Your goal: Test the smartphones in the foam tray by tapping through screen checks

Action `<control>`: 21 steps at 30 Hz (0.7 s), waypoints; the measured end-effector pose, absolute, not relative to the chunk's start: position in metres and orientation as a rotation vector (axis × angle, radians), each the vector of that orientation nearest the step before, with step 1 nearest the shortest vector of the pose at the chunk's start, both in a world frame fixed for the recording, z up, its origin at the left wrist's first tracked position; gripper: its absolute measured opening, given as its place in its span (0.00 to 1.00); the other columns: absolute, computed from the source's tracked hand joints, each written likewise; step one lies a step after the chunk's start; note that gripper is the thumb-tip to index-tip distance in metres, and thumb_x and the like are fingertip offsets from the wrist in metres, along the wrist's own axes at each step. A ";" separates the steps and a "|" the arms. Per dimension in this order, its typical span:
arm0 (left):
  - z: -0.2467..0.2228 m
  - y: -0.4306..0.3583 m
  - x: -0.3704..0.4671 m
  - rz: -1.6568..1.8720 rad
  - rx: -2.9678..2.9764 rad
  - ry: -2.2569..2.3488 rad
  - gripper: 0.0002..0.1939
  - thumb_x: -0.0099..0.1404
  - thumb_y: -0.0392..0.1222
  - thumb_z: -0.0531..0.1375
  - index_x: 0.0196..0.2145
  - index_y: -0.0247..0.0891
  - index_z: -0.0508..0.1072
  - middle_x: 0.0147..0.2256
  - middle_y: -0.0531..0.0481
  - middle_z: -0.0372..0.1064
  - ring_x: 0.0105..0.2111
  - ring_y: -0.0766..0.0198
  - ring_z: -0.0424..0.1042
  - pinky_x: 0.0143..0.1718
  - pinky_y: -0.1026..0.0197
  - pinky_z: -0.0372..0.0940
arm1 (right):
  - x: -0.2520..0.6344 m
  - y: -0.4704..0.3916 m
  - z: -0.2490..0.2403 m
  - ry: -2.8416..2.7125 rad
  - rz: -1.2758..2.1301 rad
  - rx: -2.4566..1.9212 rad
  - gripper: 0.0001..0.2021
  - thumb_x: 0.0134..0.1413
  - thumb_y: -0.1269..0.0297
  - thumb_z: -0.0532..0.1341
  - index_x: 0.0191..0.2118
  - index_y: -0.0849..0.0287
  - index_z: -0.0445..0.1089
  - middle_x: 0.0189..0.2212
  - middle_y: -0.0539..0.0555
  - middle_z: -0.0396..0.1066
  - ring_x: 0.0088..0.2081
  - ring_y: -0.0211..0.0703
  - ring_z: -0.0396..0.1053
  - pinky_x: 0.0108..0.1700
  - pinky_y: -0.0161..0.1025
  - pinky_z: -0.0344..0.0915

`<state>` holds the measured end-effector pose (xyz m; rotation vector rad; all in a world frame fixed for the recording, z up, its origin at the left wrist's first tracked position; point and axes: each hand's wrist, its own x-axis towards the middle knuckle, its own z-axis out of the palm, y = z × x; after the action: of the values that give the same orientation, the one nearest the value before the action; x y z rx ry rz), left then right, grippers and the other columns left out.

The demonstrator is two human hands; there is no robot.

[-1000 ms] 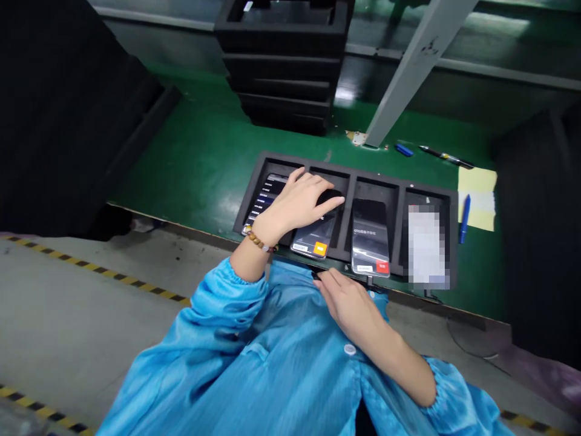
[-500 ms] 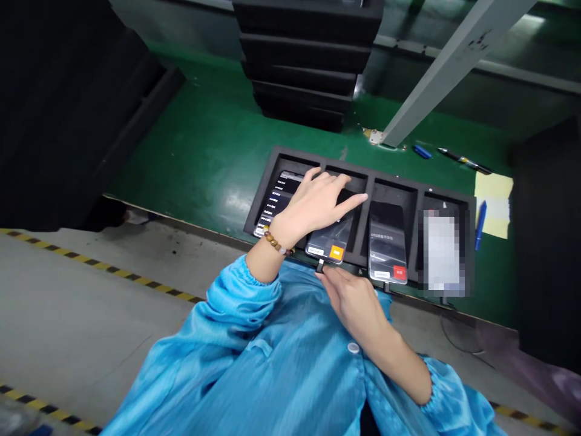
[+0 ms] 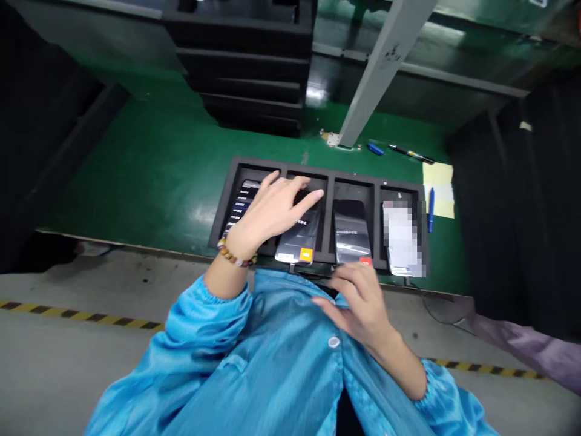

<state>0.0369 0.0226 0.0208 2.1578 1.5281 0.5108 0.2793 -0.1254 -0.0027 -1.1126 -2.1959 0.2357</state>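
Observation:
A black foam tray (image 3: 329, 212) holds several phones, one in each compartment. My left hand (image 3: 272, 212) lies over the second phone (image 3: 296, 236), fingers spread, touching its upper part or the tray there. That phone has an orange square on its screen and a cable plug (image 3: 293, 268) at its lower end. My right hand (image 3: 361, 300) is by the lower end of the third phone (image 3: 352, 227), thumb apart from the fingers, and nothing shows in it. The leftmost phone (image 3: 239, 209) shows a list and is partly covered by my left wrist. The rightmost phone (image 3: 402, 239) is pixelated.
Stacked black trays (image 3: 254, 79) stand behind the tray. A grey metal post (image 3: 372, 79) rises from the green table (image 3: 158, 175). Pens (image 3: 411, 154) and yellow paper (image 3: 443, 175) lie at the right. A person's purple sleeve (image 3: 531, 345) shows at the right edge.
My right hand has let go of the plug at the second phone and moved right, to the third phone's lower end. My left hand stays over the second phone. The view has shifted right.

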 end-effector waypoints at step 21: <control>0.017 -0.040 -0.036 0.965 1.945 2.017 0.21 0.82 0.57 0.52 0.60 0.51 0.79 0.60 0.51 0.80 0.61 0.49 0.76 0.70 0.38 0.65 | 0.429 -0.153 -0.048 -1.622 0.193 -1.509 0.09 0.74 0.61 0.54 0.49 0.54 0.71 0.48 0.62 0.83 0.62 0.61 0.75 0.62 0.66 0.71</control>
<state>-0.0358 -0.0396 0.0168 1.9455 2.0174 0.9655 0.4291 -0.1531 -0.0482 -1.5091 -1.6221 0.1935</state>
